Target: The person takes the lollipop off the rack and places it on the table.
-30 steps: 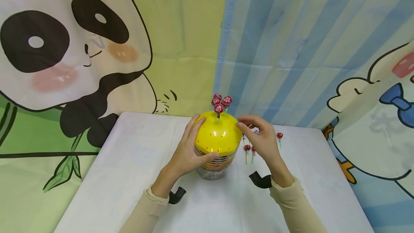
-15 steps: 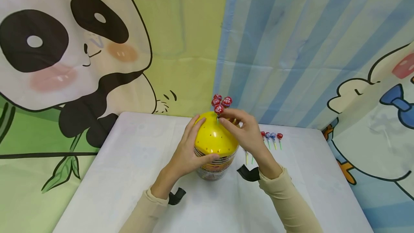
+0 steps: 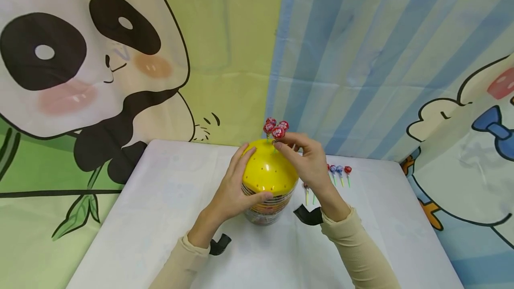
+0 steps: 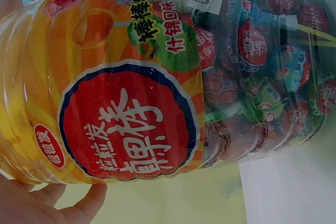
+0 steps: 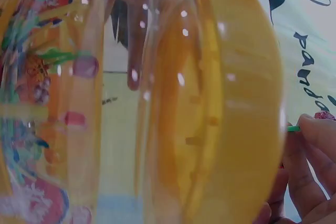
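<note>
A clear plastic jar [image 3: 263,217] stands upright, capped by a yellow domed lid [image 3: 267,171] dotted with small holes. My left hand [image 3: 230,191] grips the lid and upper jar, thumb in front and fingers along the left side. Several red-wrapped lollipops stick up from the lid's top. My right hand [image 3: 307,159] pinches the front lollipop [image 3: 278,133] by its green stick, just above the lid. The right wrist view shows that green stick [image 5: 293,128] between thumb and finger. In the left wrist view, wrapped lollipops [image 4: 252,45] fill the jar's lower part, below an orange label [image 4: 126,124].
On the white table [image 3: 152,217], several loose lollipops [image 3: 339,170] lie to the right of the jar, partly behind my right hand. A printed cloth backdrop [image 3: 229,57] rises along the table's far edge. A black strap [image 3: 309,214] sticks out at my right wrist.
My right hand has moved left from the lid's right edge and taken the front lollipop's stick. That lollipop has shifted slightly right. My left hand stays in place.
</note>
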`<state>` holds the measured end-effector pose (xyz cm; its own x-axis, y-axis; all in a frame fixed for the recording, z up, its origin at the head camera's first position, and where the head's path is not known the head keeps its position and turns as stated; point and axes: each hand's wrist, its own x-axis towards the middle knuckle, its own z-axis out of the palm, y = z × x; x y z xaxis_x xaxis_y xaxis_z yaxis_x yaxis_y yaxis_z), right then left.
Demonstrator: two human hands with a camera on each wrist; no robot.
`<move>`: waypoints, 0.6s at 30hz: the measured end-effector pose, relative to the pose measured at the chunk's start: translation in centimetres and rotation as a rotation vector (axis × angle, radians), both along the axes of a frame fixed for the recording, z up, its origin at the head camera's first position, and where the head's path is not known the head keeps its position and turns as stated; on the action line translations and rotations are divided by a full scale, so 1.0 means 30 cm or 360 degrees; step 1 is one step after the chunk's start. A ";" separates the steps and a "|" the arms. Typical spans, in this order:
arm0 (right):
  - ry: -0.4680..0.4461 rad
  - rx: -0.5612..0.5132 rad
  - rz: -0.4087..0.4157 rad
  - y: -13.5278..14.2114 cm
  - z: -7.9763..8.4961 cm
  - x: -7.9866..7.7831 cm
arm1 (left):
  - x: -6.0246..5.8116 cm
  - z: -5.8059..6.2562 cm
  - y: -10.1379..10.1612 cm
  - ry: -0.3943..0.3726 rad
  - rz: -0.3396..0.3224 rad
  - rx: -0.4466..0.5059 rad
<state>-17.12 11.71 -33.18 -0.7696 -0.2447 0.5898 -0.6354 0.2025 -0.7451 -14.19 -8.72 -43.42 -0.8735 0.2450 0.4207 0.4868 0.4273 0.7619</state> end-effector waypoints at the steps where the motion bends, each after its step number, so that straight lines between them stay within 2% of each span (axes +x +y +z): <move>1: 0.0013 -0.0005 -0.0002 0.002 0.014 0.011 | -0.001 0.000 0.000 -0.0001 -0.0003 0.0002; 4: 0.0016 -0.0005 -0.0015 0.016 0.046 0.037 | -0.004 -0.001 0.001 0.0000 -0.0010 0.0011; 7: 0.0007 -0.0001 -0.0054 0.042 0.037 0.041 | -0.003 0.001 0.001 0.0002 -0.0013 0.0018; 14: -0.0014 -0.0001 -0.0150 0.149 -0.084 -0.011 | -0.002 0.003 0.002 0.0003 -0.0002 0.0020; 18: -0.0013 0.0007 -0.0207 0.208 -0.126 -0.014 | -0.004 0.001 0.001 0.0010 0.0000 0.0024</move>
<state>-17.54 17.94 -36.97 -0.7996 -0.1450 0.5827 -0.5977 0.2858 -0.7491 -14.31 -8.70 -43.39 -0.8708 0.2387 0.4297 0.4915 0.4157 0.7652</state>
